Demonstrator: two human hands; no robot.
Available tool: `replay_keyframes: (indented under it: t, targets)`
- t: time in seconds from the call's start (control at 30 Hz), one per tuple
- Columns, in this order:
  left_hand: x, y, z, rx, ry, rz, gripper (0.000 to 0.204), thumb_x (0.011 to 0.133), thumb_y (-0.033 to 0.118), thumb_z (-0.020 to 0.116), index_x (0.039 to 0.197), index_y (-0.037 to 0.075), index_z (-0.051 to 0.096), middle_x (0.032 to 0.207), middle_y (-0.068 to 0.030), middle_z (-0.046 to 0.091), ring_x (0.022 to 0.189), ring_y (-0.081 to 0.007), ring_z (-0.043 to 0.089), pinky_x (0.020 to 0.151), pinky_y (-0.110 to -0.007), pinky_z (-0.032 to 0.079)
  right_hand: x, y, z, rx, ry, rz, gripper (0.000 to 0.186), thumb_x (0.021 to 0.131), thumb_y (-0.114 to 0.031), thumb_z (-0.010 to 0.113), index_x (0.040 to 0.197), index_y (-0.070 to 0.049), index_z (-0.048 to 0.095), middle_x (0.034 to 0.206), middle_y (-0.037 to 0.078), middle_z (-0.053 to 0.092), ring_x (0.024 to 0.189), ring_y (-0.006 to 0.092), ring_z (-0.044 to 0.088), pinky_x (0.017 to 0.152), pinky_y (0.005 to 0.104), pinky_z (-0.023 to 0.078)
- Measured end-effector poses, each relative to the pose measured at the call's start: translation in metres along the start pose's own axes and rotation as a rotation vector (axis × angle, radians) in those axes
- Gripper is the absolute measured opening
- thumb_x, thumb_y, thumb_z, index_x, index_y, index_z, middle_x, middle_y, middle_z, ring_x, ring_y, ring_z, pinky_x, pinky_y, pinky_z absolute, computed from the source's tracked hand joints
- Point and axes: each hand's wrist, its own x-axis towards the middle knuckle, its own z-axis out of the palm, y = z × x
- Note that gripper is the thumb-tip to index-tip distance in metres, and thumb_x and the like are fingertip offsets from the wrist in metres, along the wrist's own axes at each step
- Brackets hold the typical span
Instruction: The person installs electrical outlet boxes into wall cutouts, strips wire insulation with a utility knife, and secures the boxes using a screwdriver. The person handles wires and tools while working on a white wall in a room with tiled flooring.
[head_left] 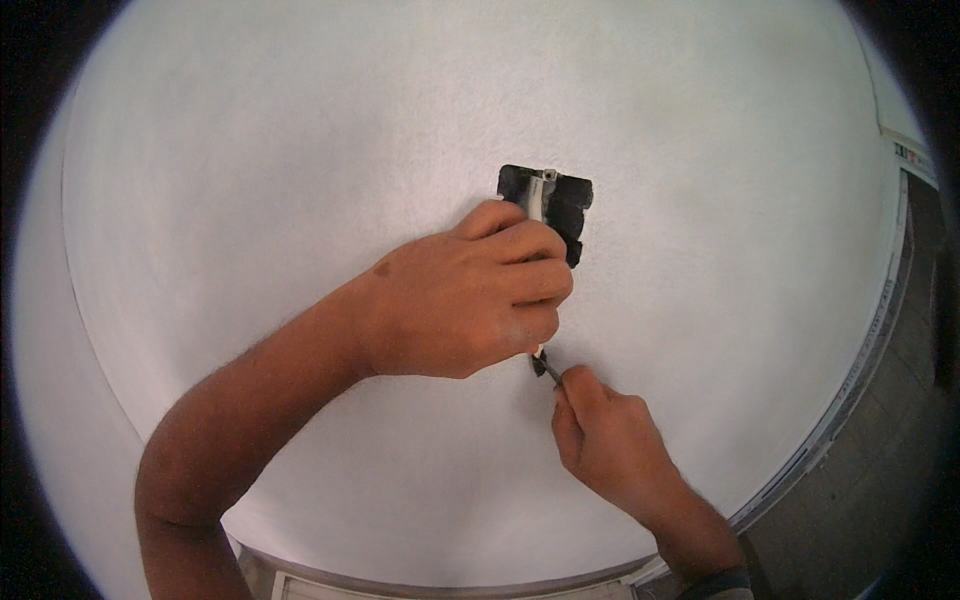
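Observation:
On a white wall (720,250), a roughly square black patch (568,200) has ragged edges and a pale narrow strip (536,200) running down it, with a small fitting at its top. My left hand (485,295) is closed over the strip, its fingers covering the lower left of the patch. Just below, my right hand (610,440) grips a thin dark tool (553,374) whose tip meets the lower end of the pale piece beside a small dark mark. What exactly lies under my left fingers is hidden.
A metal trim strip (840,380) runs along the curved right edge of the white surface, with a dark tiled floor (870,450) beyond it. A pale framed ledge (440,590) crosses the bottom. A seam runs down the far left.

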Motion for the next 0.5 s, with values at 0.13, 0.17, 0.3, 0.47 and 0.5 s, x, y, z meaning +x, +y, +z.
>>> replay_keyframes:
  t: [0.13,0.17,0.3,0.47,0.5]
  targets:
    - [-0.001,-0.001,0.006,-0.015,0.032,0.009,0.020,0.081,0.022,0.080,0.093,0.012,0.068,0.102,-0.0036,0.062,0.113,-0.0253,0.058,0.096,-0.048,0.044,0.000,0.003,0.001,-0.021,-0.013,-0.016,0.012,0.100,-0.008,0.058,0.099,0.000,0.049,0.072,0.020,0.064,0.059,0.0343,0.069,0.052,0.0442,0.051]
    - [0.000,-0.001,0.006,-0.019,0.036,0.010,0.021,0.081,0.022,0.080,0.094,0.012,0.068,0.102,-0.0036,0.062,0.113,-0.0253,0.058,0.096,-0.048,0.044,-0.001,0.004,0.002,-0.016,-0.013,-0.014,0.012,0.100,-0.008,0.058,0.098,0.000,0.049,0.072,0.020,0.064,0.060,0.0338,0.070,0.052,0.0441,0.051]
    - [-0.003,-0.003,0.005,-0.012,0.038,0.015,0.023,0.079,0.022,0.081,0.095,0.013,0.067,0.102,-0.0036,0.062,0.113,-0.0255,0.058,0.096,-0.049,0.044,0.000,0.008,0.010,0.064,-0.041,0.050,0.018,0.095,-0.010,0.061,0.100,-0.003,0.046,0.080,0.022,0.064,0.069,0.0456,0.067,0.058,0.0554,0.053]
    - [0.001,0.002,0.005,-0.016,0.029,-0.008,0.007,0.085,0.015,0.075,0.088,0.011,0.071,0.100,-0.0028,0.066,0.111,-0.0220,0.059,0.099,-0.044,0.044,-0.002,0.015,0.012,0.039,-0.002,-0.008,0.010,0.099,-0.005,0.058,0.099,0.001,0.050,0.070,0.017,0.061,0.058,0.0326,0.068,0.051,0.0432,0.052]
    - [0.002,0.004,0.004,-0.020,0.032,-0.020,0.002,0.087,0.012,0.072,0.085,0.011,0.073,0.098,-0.0025,0.067,0.109,-0.0203,0.059,0.100,-0.041,0.044,-0.003,0.017,0.012,0.041,0.001,-0.016,0.010,0.099,-0.005,0.058,0.099,0.001,0.050,0.069,0.017,0.061,0.058,0.0326,0.068,0.051,0.0430,0.052]
